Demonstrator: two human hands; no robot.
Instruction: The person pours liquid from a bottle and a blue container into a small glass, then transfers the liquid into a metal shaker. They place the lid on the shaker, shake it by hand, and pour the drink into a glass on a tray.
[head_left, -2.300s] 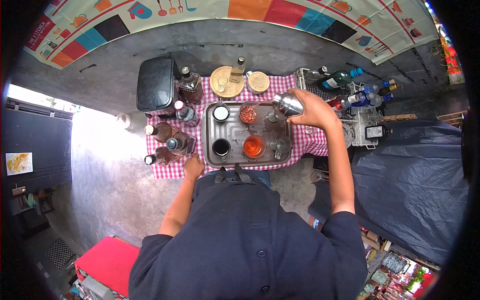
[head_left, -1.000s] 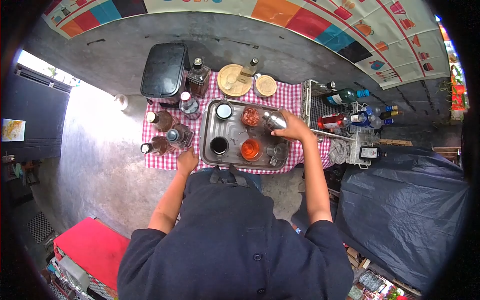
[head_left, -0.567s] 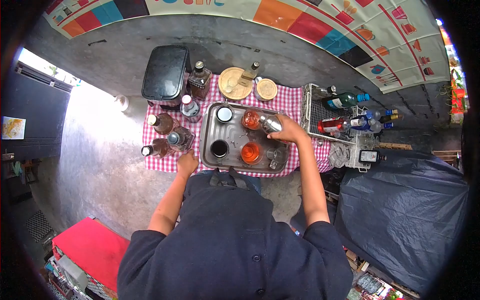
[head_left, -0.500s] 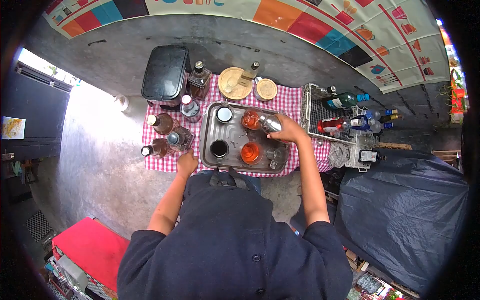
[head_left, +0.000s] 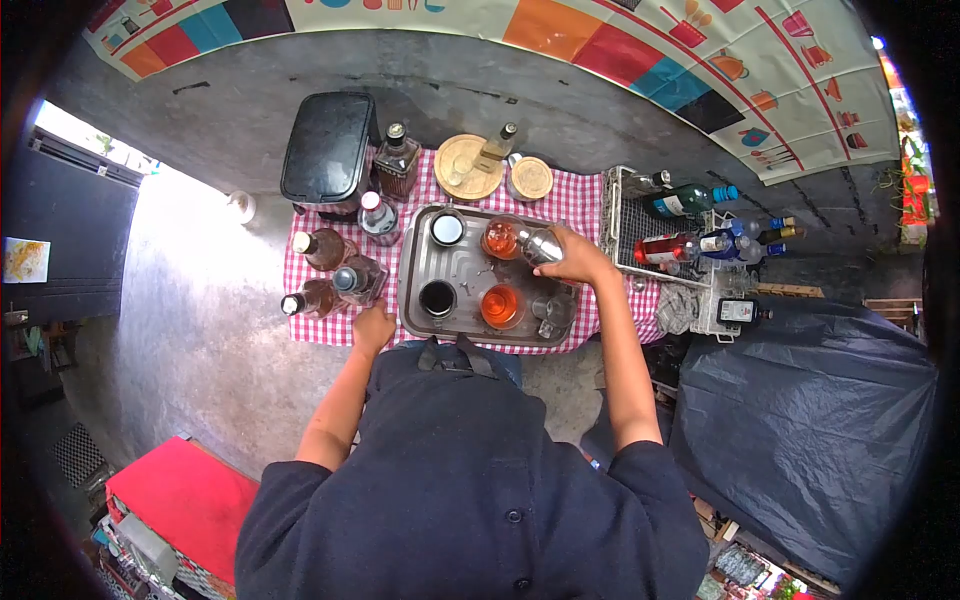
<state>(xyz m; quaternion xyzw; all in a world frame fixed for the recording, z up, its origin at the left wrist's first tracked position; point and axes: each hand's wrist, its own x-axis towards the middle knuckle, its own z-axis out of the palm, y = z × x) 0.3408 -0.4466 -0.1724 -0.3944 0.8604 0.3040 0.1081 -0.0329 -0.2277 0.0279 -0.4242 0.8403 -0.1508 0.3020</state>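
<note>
My right hand (head_left: 576,258) is wrapped around a metal cocktail shaker (head_left: 541,246). The shaker is tilted to the left, its mouth at the rim of a glass of orange-red drink (head_left: 499,239). Below that glass stands a second one with orange-red drink (head_left: 501,306). Two glasses with dark contents, an upper one (head_left: 447,229) and a lower one (head_left: 437,298), share the metal tray (head_left: 470,338). At the tray's lower right is a small clear glass (head_left: 548,315). My left hand (head_left: 373,327) rests closed at the table's front edge, just below a dark-capped bottle (head_left: 358,281); its fingertips are hidden.
Several bottles stand left of the tray, beside a black lidded bin (head_left: 327,148). Behind the tray are a wooden board (head_left: 458,160) and a wooden-lidded jar (head_left: 530,180). A wire rack (head_left: 630,215) with several bottles bounds the right side. A grey wall (head_left: 430,70) rises behind.
The view has shifted very slightly. Both hands and the tilted shaker stay in the same places.
</note>
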